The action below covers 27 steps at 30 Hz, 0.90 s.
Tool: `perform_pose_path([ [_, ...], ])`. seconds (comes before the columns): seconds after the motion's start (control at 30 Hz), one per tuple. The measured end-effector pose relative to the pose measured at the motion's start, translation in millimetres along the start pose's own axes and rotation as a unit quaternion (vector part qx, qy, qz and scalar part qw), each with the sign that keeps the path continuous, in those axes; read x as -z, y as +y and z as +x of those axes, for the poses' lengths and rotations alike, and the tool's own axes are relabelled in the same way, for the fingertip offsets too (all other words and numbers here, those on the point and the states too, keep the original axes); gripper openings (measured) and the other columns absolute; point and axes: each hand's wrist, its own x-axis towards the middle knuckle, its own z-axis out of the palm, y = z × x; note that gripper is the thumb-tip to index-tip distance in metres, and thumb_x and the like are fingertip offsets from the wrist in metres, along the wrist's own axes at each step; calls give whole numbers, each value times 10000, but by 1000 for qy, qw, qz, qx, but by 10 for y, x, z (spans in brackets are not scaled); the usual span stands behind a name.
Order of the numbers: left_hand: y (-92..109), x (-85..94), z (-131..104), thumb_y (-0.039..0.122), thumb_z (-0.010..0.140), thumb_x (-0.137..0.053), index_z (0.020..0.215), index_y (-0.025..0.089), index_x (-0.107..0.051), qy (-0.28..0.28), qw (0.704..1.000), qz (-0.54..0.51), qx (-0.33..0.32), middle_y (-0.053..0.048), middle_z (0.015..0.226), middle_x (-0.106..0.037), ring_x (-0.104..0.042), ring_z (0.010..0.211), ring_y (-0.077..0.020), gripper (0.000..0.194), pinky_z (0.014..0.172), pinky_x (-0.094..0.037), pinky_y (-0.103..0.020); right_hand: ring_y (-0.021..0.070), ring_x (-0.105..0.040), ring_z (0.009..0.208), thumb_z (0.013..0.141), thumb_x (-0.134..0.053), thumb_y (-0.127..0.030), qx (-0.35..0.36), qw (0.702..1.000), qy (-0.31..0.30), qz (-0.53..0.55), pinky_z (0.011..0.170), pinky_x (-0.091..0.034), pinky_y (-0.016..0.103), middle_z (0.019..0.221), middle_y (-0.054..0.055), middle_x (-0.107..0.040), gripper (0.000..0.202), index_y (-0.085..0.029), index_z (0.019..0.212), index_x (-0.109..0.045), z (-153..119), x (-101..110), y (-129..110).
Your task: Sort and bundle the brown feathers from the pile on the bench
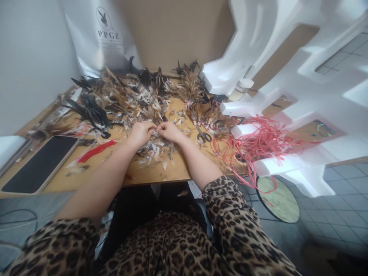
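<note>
Leopard-print sleeves (230,207) bunched back, likely for freedom, my left hand (140,134) and right hand (170,132) pinch fingers together, on what I cannot tell, over loose feathers (156,151) on the near bench (139,174).

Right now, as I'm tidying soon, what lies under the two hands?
Loose white and brown feathers lie on the yellowish tabletop beneath the left hand and right hand. The tabletop directly under those feathers is covered.

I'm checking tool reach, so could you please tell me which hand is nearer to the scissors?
Right: the right hand is to the left of the scissors, not touching them; the left hand is farther left.
</note>
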Motion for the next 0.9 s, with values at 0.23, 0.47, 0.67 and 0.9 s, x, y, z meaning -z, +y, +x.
perform_pose_path([
  [0.23, 27, 7, -4, 177, 751, -484, 889, 184, -702, -15, 1000, 11, 5, -68, 896, -708, -634, 841, -201, 258, 787, -455, -294, 100, -516, 625, 686, -540, -209, -23, 999, 21, -35, 601, -376, 202, 648, 4, -614, 137, -127, 708, -647, -60, 26, -122],
  [0.47, 33, -33, -33, 196, 769, -485, 879, 175, -699, 20, 999, 9, 23, -81, 881, -704, -634, 826, -203, 241, 773, -453, -290, 100, -536, 626, 678, -536, -188, -27, 1000, 11, -6, 608, -392, 204, 664, 11, -628, 140, -125, 712, -656, -62, 38, -143],
  [0.67, 10, -56, -54, 229, 783, -499, 854, 196, -693, 42, 998, 17, 37, -69, 901, -702, -630, 862, -202, 210, 799, -451, -293, 67, -518, 485, 731, -509, -175, -79, 991, 3, 106, 495, -396, 172, 620, -8, -625, 111, -137, 772, -605, -37, -4, -109],
  [0.9, 29, -64, -57, 235, 800, -487, 831, 192, -687, 47, 998, 23, 33, -77, 902, -695, -623, 876, -201, 207, 825, -444, -297, 53, -476, 396, 745, -471, -98, -70, 979, -21, 190, 426, -392, 158, 564, -44, -609, 180, -155, 876, -579, 29, -60, -21],
])
